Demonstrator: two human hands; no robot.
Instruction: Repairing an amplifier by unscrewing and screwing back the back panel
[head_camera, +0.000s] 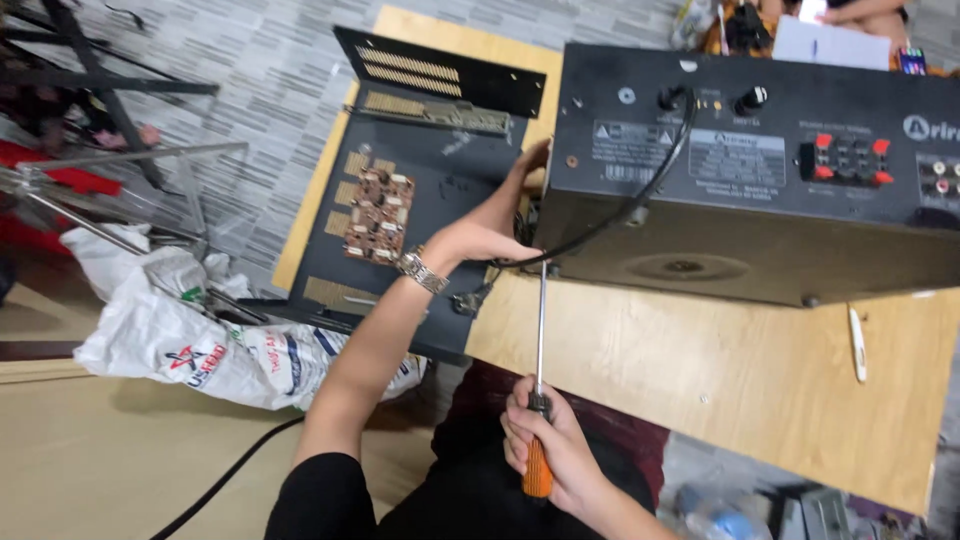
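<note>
A black amplifier box (760, 190) stands on its side on a wooden board (720, 370), its back panel with red terminals facing up. My left hand (490, 225), a metal watch on the wrist, presses against the box's left end. My right hand (550, 440) grips the orange handle of a long screwdriver (540, 350). The shaft runs up to the box's lower left corner, where its tip sits. A black power cable (640, 195) loops from the back panel down to that corner.
A removed black metal cover (440, 170) lies left of the box with a brown circuit board (380, 215) on it. A white plastic bag (190, 330) lies on the floor at left. A white pen-like stick (857, 345) rests on the board. Another person sits at the top right.
</note>
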